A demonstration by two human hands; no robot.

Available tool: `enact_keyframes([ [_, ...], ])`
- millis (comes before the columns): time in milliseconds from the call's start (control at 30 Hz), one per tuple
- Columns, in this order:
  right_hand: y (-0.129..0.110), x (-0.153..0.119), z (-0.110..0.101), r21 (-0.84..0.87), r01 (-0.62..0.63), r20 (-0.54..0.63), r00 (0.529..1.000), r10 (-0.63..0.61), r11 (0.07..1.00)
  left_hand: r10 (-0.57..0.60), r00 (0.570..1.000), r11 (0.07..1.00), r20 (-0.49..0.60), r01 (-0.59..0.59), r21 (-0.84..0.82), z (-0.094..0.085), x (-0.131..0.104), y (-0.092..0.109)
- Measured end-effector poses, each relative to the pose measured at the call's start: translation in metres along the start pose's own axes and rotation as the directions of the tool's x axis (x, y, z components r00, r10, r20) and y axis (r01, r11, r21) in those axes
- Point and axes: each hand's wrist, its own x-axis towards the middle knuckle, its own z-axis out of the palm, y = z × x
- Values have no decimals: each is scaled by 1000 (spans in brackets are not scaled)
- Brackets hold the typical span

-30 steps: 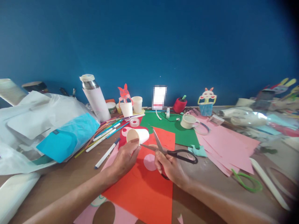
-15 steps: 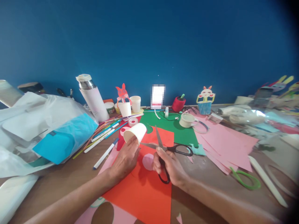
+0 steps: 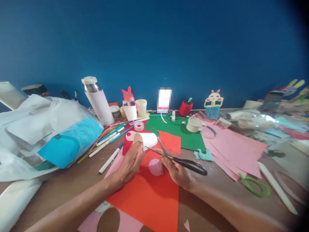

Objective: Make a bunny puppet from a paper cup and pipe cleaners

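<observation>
Head view, the only one I had. My left hand [image 3: 130, 162] had the white paper cup [image 3: 150, 140] over the far-left part of the orange sheet [image 3: 156, 199], tipped on its side, mouth turned left. Fingers together, clamped on the cup near its rim; some tips hidden. I read that as a steadying grip, base left free on the scissors' side.

Right hand [image 3: 177, 170] was above the sheet's right side, fingers closed round the black-handled scissors [image 3: 178, 159]. Couldn't tell which fingers sat in the loops. Blades stood apart, pointing at the cup: one tip by the rim near the left fingers, the other beside the base. Contact unclear. Angle looked chosen to bring the cup wall within reach of the blades.

Pink disc [image 3: 154, 167] lay on the sheet, between the hands. Green sheet [image 3: 173, 132] was beyond the orange one, tape roll [image 3: 138, 126] past its far-left corner, loose marker [image 3: 109, 161] off its left side. Pink sheets [image 3: 231, 145] were spread to its right, probably parked there as stock within reach. Blue cup with a rabbit face [image 3: 212, 112] stood far back right of it, upright and facing the camera, likely on show rather than in use.
</observation>
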Motion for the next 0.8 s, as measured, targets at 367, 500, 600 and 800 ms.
enact_keyframes([
  [367, 4, -3, -6, -241, 234, 30, 972, -234, 942, -77, 996, 974, 52, 87, -208, -4, 13, 3],
  [500, 12, -3, -5, -275, 268, 9, 961, -276, 923, -101, 994, 970, 34, 106, -220, 0, 13, -6],
  [600, 12, -3, -8, -385, 300, 56, 952, -302, 873, -143, 989, 928, 33, 146, -343, 4, 13, -13],
  [800, 9, -1, -15, -540, 359, 107, 927, -360, 762, -256, 964, 787, 75, 252, -563, 6, 10, -13],
])
